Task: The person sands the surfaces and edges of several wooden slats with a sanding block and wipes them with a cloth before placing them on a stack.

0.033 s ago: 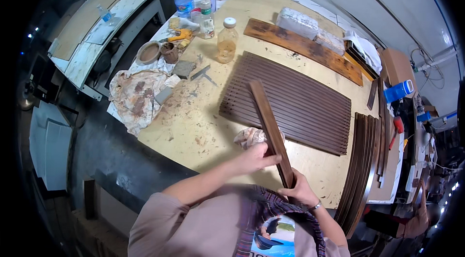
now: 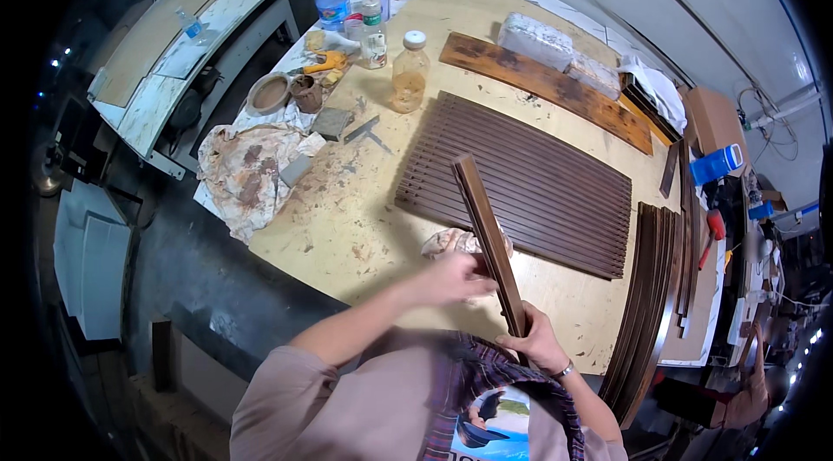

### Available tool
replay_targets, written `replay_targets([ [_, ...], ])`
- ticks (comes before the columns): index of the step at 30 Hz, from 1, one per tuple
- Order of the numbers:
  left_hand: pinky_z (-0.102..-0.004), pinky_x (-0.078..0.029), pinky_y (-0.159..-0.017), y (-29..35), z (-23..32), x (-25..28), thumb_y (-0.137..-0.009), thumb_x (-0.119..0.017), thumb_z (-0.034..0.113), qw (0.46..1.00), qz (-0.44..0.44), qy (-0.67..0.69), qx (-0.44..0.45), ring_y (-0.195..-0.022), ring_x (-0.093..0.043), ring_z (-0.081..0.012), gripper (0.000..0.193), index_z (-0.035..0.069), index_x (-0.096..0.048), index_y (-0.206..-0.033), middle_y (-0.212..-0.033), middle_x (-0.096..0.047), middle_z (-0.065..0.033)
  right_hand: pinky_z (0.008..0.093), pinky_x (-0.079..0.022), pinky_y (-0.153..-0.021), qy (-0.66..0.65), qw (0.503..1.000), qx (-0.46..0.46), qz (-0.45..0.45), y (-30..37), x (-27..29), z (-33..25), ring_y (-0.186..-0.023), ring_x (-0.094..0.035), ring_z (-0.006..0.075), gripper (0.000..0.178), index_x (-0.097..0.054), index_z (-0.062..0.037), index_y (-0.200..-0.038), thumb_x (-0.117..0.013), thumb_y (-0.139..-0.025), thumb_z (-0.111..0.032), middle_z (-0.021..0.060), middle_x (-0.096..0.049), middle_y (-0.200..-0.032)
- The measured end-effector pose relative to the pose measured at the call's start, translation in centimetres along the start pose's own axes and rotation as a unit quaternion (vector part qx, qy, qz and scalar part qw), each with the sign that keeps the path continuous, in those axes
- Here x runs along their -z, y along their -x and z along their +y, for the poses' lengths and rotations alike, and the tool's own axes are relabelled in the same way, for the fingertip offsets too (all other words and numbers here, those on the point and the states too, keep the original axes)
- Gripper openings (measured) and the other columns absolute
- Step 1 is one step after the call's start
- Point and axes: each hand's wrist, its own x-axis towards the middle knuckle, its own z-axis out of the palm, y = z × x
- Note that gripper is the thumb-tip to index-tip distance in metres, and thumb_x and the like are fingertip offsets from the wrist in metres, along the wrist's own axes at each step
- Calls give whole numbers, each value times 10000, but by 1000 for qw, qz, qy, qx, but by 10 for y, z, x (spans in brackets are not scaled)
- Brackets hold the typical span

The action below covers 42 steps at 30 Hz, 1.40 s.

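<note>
Wooden bar [image 2: 488, 231] is showing another side now, slanting over the table [image 2: 325, 244]; right hand [image 2: 538, 342] is clasping its lower end; left hand [image 2: 454, 279] (blurred, grip unclear) is moving beside. Slats [image 2: 534, 174] are already lying aligned; remaining work, I cannot tell.

The right hand [image 2: 535, 339] is gripping a brown wooden strip [image 2: 491, 240] by its lower end; the blurred left hand [image 2: 451, 279] is nearing or touching it at eight o'clock. A slatted panel [image 2: 534, 179] is lying at one o'clock.
</note>
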Motion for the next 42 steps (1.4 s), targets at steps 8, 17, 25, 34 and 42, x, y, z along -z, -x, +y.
replay_targets([
  [8,-424,-392,-987,74,-60,239,-744,-721,113,617,505,-602,36,-1118,-527,-322,429,40,-610,-1152,-1198,-591,-140,357,-510,-658,266,959,5,100,16,4,22,-668,-638,280,355,-593,-23,-879,-752,-603,-179,149,-623,-699],
  [17,-341,-452,-966,58,5,135,-725,-685,-51,904,349,-231,-89,-1080,-567,-240,528,68,-625,-1236,-1162,-648,-98,434,-502,-650,356,918,-59,162,46,18,34,-709,-638,379,327,-585,-58,-835,-725,-580,-206,185,-626,-705],
  [25,-297,-466,-932,33,21,98,-698,-725,-17,902,158,-373,-151,-1008,-575,-215,391,97,-733,-1073,-1111,-673,-45,330,-468,-603,321,937,-47,129,60,27,59,-597,-576,260,384,-536,-28,-764,-790,-492,-122,126,-561,-644],
  [34,-308,-507,-849,17,25,89,-734,-724,-28,893,166,-388,-153,-989,-598,-209,341,64,-723,-1063,-1084,-669,-72,414,-494,-775,280,956,-47,71,66,26,69,-872,-623,382,466,-603,-35,-1030,-724,-590,-127,200,-642,-889],
  [42,-283,-541,-833,2,41,26,-866,-684,49,928,273,49,-249,-1001,-617,-175,437,-28,-535,-1270,-1162,-610,-125,243,-391,-639,-50,998,-26,25,53,25,70,-706,-444,106,434,-546,-13,-1051,-555,-617,-11,1,-465,-779],
])
